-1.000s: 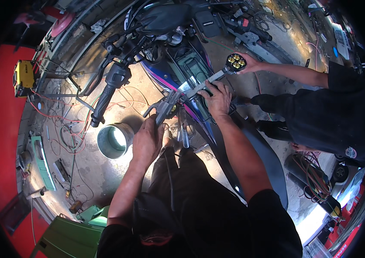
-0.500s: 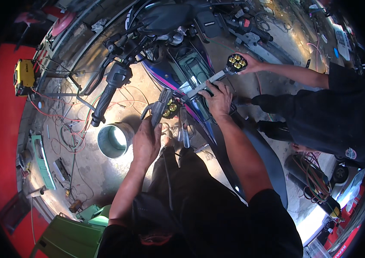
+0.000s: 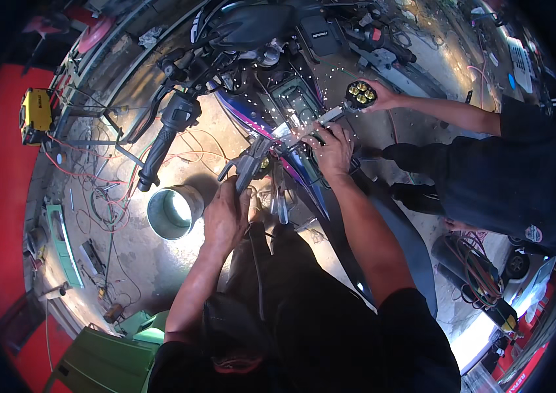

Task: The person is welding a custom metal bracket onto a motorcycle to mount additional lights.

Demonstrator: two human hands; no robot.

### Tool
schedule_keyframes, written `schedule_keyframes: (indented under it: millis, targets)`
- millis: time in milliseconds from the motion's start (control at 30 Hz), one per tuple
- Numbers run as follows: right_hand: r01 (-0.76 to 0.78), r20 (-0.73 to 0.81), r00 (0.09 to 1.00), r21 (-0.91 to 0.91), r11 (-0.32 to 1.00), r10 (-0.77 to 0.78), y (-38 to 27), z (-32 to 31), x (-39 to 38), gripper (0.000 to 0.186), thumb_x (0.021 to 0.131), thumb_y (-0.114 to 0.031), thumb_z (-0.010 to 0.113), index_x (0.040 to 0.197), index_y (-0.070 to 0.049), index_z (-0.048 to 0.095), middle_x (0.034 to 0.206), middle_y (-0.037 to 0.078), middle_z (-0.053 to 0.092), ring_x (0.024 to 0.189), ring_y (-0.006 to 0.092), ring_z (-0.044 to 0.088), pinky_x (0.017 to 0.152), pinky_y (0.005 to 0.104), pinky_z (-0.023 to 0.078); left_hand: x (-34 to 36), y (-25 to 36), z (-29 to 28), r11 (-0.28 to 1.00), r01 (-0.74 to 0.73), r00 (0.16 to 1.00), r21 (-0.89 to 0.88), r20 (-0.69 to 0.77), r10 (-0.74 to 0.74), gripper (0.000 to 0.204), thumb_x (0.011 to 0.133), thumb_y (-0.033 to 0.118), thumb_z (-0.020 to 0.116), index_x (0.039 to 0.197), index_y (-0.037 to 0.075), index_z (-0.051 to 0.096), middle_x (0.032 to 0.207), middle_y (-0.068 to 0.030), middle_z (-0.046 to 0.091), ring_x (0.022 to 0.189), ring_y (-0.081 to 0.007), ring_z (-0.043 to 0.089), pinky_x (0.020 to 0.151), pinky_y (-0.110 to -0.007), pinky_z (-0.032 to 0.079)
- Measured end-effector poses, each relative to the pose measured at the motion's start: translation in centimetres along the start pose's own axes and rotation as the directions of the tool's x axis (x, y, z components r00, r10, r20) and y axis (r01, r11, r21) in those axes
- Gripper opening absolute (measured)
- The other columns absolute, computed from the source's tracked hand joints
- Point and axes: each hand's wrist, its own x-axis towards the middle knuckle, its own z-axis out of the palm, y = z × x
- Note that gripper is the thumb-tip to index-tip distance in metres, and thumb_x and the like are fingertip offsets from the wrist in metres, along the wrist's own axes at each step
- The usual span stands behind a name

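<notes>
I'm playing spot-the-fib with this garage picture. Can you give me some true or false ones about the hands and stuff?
1. The left hand grips a metal tool. True.
2. The right hand rests on the yellow box. False: it is on the motorcycle's metal bracket; the yellow box sits far off at the left.
3. Another person's hand holds a round lamp. True.
4. The metal can hangs from the handlebar. False: it stands on the floor below the handlebar grip.

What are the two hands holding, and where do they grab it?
Left hand grips a metal tool by its lower end. Right hand clasps the metal bracket near its middle.
</notes>
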Motion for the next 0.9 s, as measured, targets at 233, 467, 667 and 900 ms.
schedule_keyframes:
  millis: [233, 467, 667, 900]
  targets:
    - [0.021, -0.026, 0.999, 0.027, 0.999, -0.020, 0.1, 0.2, 0.0, 0.048, 0.080, -0.046, 0.076, 0.121, -0.022, 0.073, 0.122, -0.002, 0.059, 0.117, 0.0259, 0.051, 0.097, 0.0477, 0.041, 0.2, 0.2, 0.2, 0.999, -0.040, 0.999, -0.030, -0.019, 0.040, 0.041, 0.098, 0.027, 0.059, 0.129, 0.001, 0.053, 0.106, -0.0281, 0.066, 0.093, -0.0471, 0.065, 0.079, -0.054, 0.051]
    - [0.025, -0.036, 0.999, 0.041, 0.999, -0.024, -0.2, 0.0, 0.0, 0.048, 0.080, -0.046, 0.076, 0.122, -0.021, 0.073, 0.121, -0.001, 0.060, 0.116, 0.0261, 0.051, 0.096, 0.0466, 0.041, 0.2, 0.9, -0.1, 1.000, -0.023, 1.000, -0.015, -0.014, 0.023, 0.038, 0.098, 0.024, 0.060, 0.126, -0.001, 0.053, 0.104, -0.0289, 0.066, 0.094, -0.0480, 0.064, 0.080, -0.054, 0.050]
    - [0.017, -0.027, 1.000, 0.028, 0.999, -0.016, -0.2, -0.1, 0.0, 0.048, 0.080, -0.046, 0.076, 0.121, -0.022, 0.073, 0.121, -0.002, 0.060, 0.115, 0.0258, 0.052, 0.095, 0.0463, 0.041, 0.2, 1.0, -0.3, 0.999, 0.000, 1.000, -0.039, 0.010, 0.000, 0.037, 0.098, 0.022, 0.059, 0.125, -0.003, 0.054, 0.103, -0.0300, 0.066, 0.097, -0.0486, 0.063, 0.082, -0.054, 0.048]
    - [0.026, -0.047, 0.999, 0.053, 0.998, -0.024, 0.1, 0.0, 0.3, 0.044, 0.079, -0.041, 0.078, 0.119, -0.022, 0.074, 0.119, -0.002, 0.061, 0.115, 0.0251, 0.052, 0.096, 0.0467, 0.042, 0.3, 0.1, 0.3, 0.997, -0.075, 0.996, 0.003, -0.051, 0.075, 0.040, 0.098, 0.026, 0.060, 0.128, 0.001, 0.052, 0.104, -0.0283, 0.066, 0.091, -0.0479, 0.065, 0.077, -0.054, 0.051]
